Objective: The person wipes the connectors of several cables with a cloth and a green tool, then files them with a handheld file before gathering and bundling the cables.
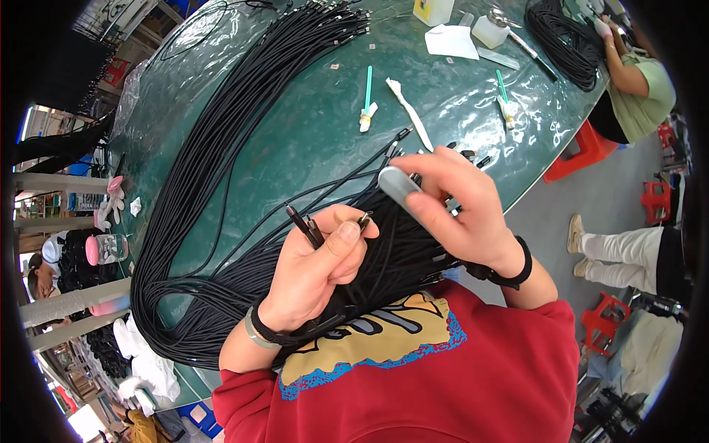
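A few black cable ends (306, 225) are pinched in the left hand (314, 277), the thumb pressed across them and one small metal-tipped connector (364, 218) held out at the thumb tip. The right hand (461, 203) is closed round a flat grey oblong tool (397, 186), gripped between thumb and fingers and brought close to that connector. Both hands are held over the near end of a large bundle of black cables (221, 170), which is draped from the person's lap across the green plastic-covered table (310, 125) to its far edge, where the other connectors (336, 22) are fanned out. Since several ends are held together, one could be let slip back into the bundle unworked and be lost among the rest. With the tool held so near the thumb, the thumb could be caught instead of the connector. Green-handled brushes (367, 92), a white cloth strip (410, 114) and small white bottles (489, 31) lie well beyond reach, near a second coil of cables (565, 40) by a co-worker.
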Demonstrator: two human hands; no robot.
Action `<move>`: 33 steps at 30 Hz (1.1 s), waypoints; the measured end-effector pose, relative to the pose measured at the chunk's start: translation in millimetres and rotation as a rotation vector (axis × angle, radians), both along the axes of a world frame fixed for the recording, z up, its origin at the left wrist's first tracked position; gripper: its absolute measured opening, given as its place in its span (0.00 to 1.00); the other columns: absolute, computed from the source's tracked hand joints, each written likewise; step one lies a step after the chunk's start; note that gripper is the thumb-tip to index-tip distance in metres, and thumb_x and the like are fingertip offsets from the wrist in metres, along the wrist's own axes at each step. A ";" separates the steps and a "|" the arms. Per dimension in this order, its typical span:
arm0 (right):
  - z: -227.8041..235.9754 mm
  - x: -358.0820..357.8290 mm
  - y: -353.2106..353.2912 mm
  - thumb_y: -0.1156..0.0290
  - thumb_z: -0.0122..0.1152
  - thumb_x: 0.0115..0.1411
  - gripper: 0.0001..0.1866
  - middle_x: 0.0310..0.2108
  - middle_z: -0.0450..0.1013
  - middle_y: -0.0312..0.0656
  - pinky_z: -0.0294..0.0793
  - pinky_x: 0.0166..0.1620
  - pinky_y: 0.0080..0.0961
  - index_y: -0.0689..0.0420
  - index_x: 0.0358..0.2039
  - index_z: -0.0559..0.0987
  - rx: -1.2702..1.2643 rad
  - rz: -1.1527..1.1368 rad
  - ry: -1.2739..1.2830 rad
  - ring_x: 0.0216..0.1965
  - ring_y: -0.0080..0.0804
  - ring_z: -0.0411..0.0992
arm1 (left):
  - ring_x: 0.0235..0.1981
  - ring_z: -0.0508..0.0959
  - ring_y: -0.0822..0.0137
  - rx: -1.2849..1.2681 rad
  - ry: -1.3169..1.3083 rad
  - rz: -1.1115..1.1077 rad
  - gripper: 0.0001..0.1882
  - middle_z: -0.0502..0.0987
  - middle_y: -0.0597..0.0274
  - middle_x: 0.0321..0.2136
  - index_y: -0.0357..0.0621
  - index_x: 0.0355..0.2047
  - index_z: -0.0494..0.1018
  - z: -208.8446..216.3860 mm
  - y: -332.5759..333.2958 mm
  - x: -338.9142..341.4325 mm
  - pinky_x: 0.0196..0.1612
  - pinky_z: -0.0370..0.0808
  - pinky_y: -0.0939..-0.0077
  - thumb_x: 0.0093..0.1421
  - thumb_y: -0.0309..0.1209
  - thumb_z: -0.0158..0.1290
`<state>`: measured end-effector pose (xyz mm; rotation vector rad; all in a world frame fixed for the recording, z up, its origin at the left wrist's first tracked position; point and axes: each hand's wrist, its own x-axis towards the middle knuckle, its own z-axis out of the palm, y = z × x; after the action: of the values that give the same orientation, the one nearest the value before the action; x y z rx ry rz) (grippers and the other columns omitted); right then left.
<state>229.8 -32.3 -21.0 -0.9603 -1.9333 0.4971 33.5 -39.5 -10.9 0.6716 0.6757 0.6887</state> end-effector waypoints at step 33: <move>2.7 3.9 -5.4 0.73 0.49 0.56 0.13 0.19 0.63 0.26 0.53 0.24 0.08 0.65 0.42 0.69 -0.611 0.033 0.560 0.21 0.09 0.56 | 0.19 0.61 0.79 0.107 0.041 0.127 0.13 0.64 0.72 0.18 0.35 0.38 0.68 -8.8 -2.3 3.3 0.23 0.58 0.87 0.59 0.31 0.43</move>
<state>233.7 -37.6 -18.3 -1.0153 -1.3029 1.2762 36.8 -41.9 -19.7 0.7475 0.7273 0.8347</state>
